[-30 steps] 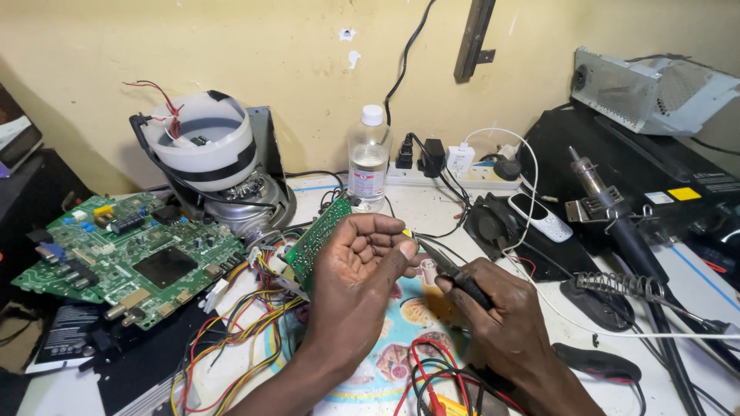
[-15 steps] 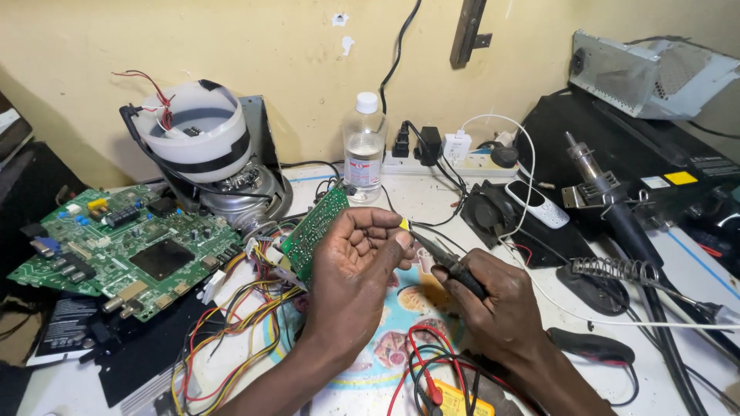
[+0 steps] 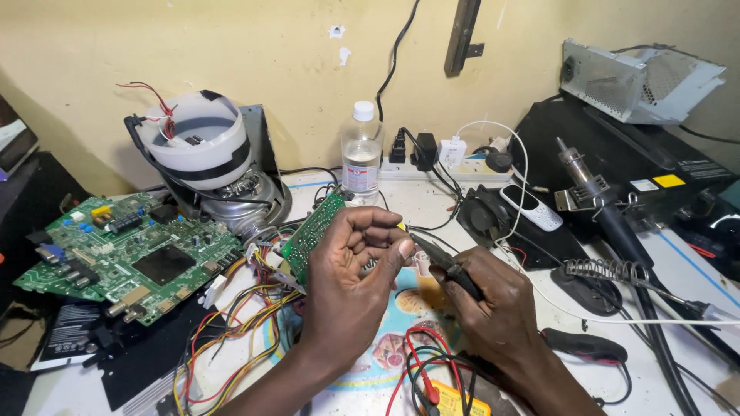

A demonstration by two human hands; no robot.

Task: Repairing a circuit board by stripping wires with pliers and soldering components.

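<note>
Hands, two in number, meet at the centre of the bench. Left hand (image 3: 356, 271) is closed around one small green circuit board (image 3: 311, 234), gripping it on edge with fingers curled over its right side; the board stands tilted, raised above the bench surface, with a bundle of coloured wires (image 3: 231, 308) trailing from its lower end. Right hand (image 3: 493, 304) is closed on one black pen-shaped tool (image 3: 447, 266), its tip angled up and left toward the left fingertips, just beside them; actual contact with the board cannot be determined. One larger green circuit board (image 3: 123, 254) lies flat well to the left. One white ring-shaped housing (image 3: 202, 140) with one black band sits on a metal base behind it. One clear plastic bottle (image 3: 361, 154) with a white cap stands upright against the wall, next to one power strip (image 3: 443, 166) carrying several plugs. One white handset (image 3: 532, 208) lies on a black pad to the right. One soldering iron holder (image 3: 605, 271) with a coiled spring rests near the right hand. One yellow multimeter (image 3: 455, 399), with red and black leads, lies at the bottom edge.
</note>
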